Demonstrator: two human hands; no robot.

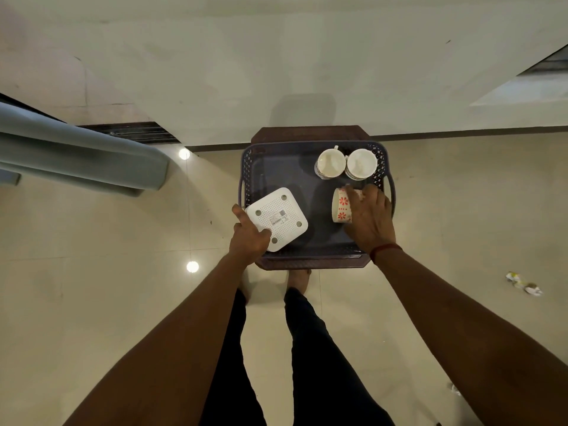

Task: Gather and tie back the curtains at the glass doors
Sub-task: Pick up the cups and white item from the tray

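Indoor light, moderate to dim, warm, from overhead. Two round glare spots (184, 154) sit on the glossy floor (92, 272) left of the tray (247, 167). A soft square shadow (302, 109) falls on the wall (276, 56) behind the tray. The white box (281, 218) at the tray's near left corner is brightest; its label is unreadable. The patterned cup (341, 206) at the tray's right is sharp. The curtain (76, 155), far left of the tray, is blurred. Wide-angle bending grows away from the tray: the skirting line (461, 131) curves and the forearms (184, 333) stretch.
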